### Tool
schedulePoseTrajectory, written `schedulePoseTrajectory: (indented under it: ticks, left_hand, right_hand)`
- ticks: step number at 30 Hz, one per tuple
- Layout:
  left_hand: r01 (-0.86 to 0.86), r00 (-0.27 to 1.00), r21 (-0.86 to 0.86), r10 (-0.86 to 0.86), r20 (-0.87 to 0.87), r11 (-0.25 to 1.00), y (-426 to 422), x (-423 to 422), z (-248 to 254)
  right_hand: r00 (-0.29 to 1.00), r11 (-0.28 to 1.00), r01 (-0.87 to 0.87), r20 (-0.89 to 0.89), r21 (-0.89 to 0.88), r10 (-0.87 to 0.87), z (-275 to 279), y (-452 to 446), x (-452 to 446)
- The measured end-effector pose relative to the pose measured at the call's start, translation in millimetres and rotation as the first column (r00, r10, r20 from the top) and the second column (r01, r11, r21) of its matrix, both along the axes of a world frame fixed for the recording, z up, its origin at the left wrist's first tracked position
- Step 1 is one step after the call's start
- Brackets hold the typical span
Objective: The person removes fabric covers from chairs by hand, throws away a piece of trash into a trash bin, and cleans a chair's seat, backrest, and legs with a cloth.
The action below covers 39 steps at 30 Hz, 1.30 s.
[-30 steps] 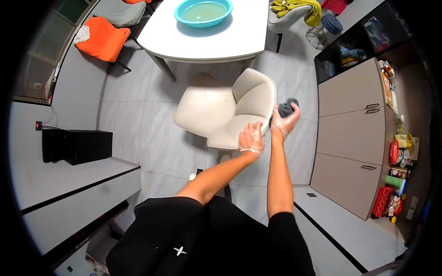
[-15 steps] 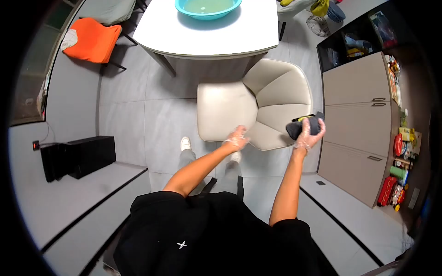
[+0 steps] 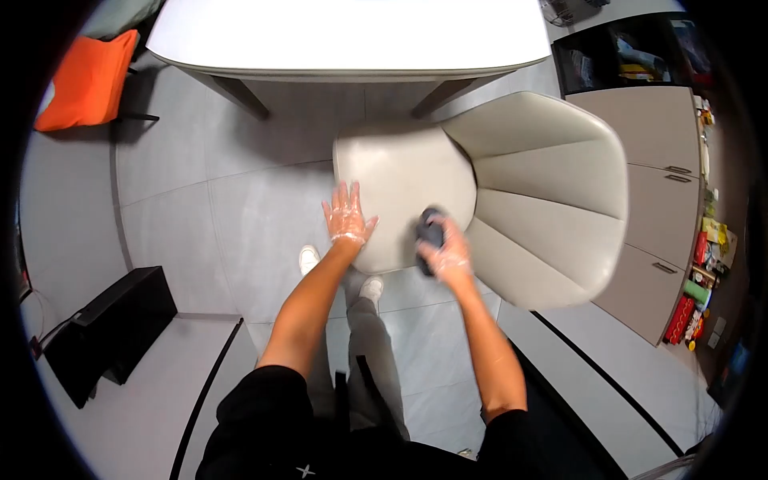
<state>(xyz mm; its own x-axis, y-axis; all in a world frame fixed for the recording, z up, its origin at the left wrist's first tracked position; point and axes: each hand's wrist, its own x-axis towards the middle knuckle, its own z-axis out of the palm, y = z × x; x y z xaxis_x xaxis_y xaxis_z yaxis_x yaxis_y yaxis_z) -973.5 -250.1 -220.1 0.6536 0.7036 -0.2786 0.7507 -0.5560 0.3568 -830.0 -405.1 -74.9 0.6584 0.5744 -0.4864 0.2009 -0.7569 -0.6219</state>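
Note:
A cream padded chair (image 3: pixel 404 180) stands before me with its backrest (image 3: pixel 552 192) to the right. My left hand (image 3: pixel 349 216), in a clear plastic glove, lies at the front left edge of the seat, fingers spread and holding nothing. In my right hand (image 3: pixel 448 248), gloved the same way, is a dark grey brush-like object (image 3: pixel 430 240), held over the seat's near right part close to the backrest. Motion blurs that hand a little, and whether the object touches the seat cannot be made out.
A white table (image 3: pixel 344 40) stands beyond the chair. An orange chair (image 3: pixel 88 84) is at the upper left, a black box-shaped object (image 3: pixel 120 328) at the lower left. Beige cabinets (image 3: pixel 640 136) and shelves with packaged goods line the right. My shoes (image 3: pixel 371 288) are below the seat.
The chair now appears larger and squarer to me. My left hand has shifted left onto the seat edge with its fingers spread. My right hand has carried the dark object left from the backrest to the seat.

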Motion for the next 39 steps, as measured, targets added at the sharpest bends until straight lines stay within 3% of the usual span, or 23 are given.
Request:
schedulePoseTrajectory:
  ticks: [1, 3, 5, 6, 9, 10, 12, 13, 16, 18, 19, 20, 21, 22, 23, 26, 28, 29, 30, 32, 35, 38, 39]
  left_hand:
    - [-0.002, 1.0, 0.06, 0.001, 0.012, 0.998, -1.8, 10.5, -14.2]
    - [-0.022, 0.999, 0.189, 0.016, 0.031, 0.982, -2.1, 25.7, -44.5]
    - [-0.083, 0.971, 0.223, 0.028, 0.237, 0.971, -7.0, 20.3, -76.0]
    - [-0.111, 0.939, 0.243, 0.022, 0.344, 0.964, -8.2, 21.6, -87.0]
    - [-0.115, 0.942, 0.221, 0.036, 0.332, 0.969, -8.3, 24.3, -86.2]
    - [-0.115, 0.94, 0.199, 0.041, 0.338, 0.973, -9.9, 22.4, -84.3]
    - [-0.118, 0.932, 0.184, 0.044, 0.36, 0.976, -5.4, 26.8, -84.4]
    - [-0.121, 0.926, 0.2, 0.039, 0.375, 0.972, -3.3, 27.3, -86.3]
    - [-0.124, 0.92, 0.239, 0.022, 0.39, 0.963, -7.0, 28.0, -89.5]
    - [-0.124, 0.928, 0.279, 0.012, 0.373, 0.952, -5.8, 29.1, -88.9]
    - [-0.116, 0.93, 0.28, 0.006, 0.367, 0.953, -8.0, 26.1, -99.4]
    - [-0.104, 0.926, 0.234, 0.008, 0.377, 0.967, -15.5, 11.6, -130.0]
    - [-0.074, 0.918, 0.096, 0.03, 0.395, 0.993, -16.6, -11.5, -187.1]
    - [-0.062, 0.915, 0.001, 0.056, 0.399, 0.998, -28.5, -32.9, -229.8]
    - [-0.048, 0.918, -0.023, 0.053, 0.392, 0.999, -29.3, -40.2, -237.9]
    - [-0.079, 0.898, 0.206, -0.02, 0.439, 0.975, -18.2, 3.7, -151.6]
    - [-0.14, 0.881, 0.336, -0.038, 0.472, 0.931, -10.7, 20.2, -117.0]
    - [-0.122, 0.878, 0.278, -0.027, 0.479, 0.953, -10.7, 19.5, -115.0]
    - [-0.122, 0.881, 0.272, -0.022, 0.473, 0.954, -11.8, 19.4, -114.5]
    - [-0.124, 0.889, 0.261, -0.01, 0.458, 0.957, -10.8, 20.0, -111.8]
    - [-0.133, 0.879, 0.256, -0.005, 0.476, 0.958, -11.8, 19.6, -114.3]
    - [-0.122, 0.878, 0.27, -0.023, 0.478, 0.955, -9.8, 19.4, -114.8]
    - [-0.121, 0.882, 0.278, -0.025, 0.47, 0.953, -9.6, 20.0, -115.3]
  right_hand:
    - [0.985, 0.994, -0.004, 0.169, 0.105, -0.013, -18.2, 9.7, 22.4]
    - [0.973, 0.994, 0.107, 0.203, 0.016, -0.108, -37.3, 38.8, 71.2]
    - [0.96, 0.992, 0.122, 0.256, -0.016, -0.114, -77.8, 51.7, 117.6]
    - [0.935, 0.975, 0.21, 0.308, -0.071, -0.179, -82.6, 62.5, 127.3]
    - [0.85, 0.945, 0.316, 0.416, 0.088, -0.323, -165.4, 48.4, 155.7]
    - [0.801, 0.936, 0.346, 0.499, 0.064, -0.331, -197.4, 56.5, 148.5]
    - [0.493, 0.875, 0.48, 0.804, 0.067, -0.332, -232.0, 84.5, 121.0]
    - [0.474, 0.839, 0.525, 0.769, 0.143, -0.428, -237.4, 99.2, 119.2]
    - [0.444, 0.923, 0.28, 0.817, 0.263, -0.367, -243.4, 143.3, 96.0]
    - [0.643, 0.96, 0.105, 0.718, 0.259, -0.264, -246.6, 181.2, 58.9]
    - [0.771, 0.998, -0.055, 0.635, 0.004, 0.04, -249.2, 204.6, 33.2]
    - [0.753, 0.942, -0.32, 0.577, -0.099, 0.317, -235.5, 222.1, 5.4]
    - [0.677, 0.812, -0.567, 0.484, -0.138, 0.555, -220.8, 239.8, -22.0]
    - [0.455, 0.613, -0.777, 0.541, -0.147, 0.707, -227.9, 234.7, -43.1]
    - [0.195, 0.363, -0.915, 0.593, -0.176, 0.781, -237.6, 225.7, -56.5]
    - [0.443, 0.463, -0.873, 0.649, 0.154, 0.618, -239.8, 211.2, -8.1]
    - [0.561, 0.617, -0.749, 0.729, 0.243, 0.394, -224.3, 187.2, 62.3]
    - [0.554, 0.805, -0.592, 0.743, 0.034, 0.376, -239.2, 172.8, 90.7]
    - [0.585, 0.873, -0.465, 0.69, -0.145, 0.426, -236.5, 157.8, 123.3]
    - [0.651, 0.984, -0.178, 0.751, 0.013, 0.108, -227.9, 149.9, 162.9]
    - [0.703, 0.992, 0.058, 0.71, -0.109, 0.037, -223.7, 166.7, 124.4]
    - [0.659, 0.998, -0.066, 0.751, -0.003, 0.045, -226.8, 148.6, 86.3]
    - [0.653, 0.983, -0.149, 0.757, 0.104, 0.018, -233.7, 132.5, 77.7]
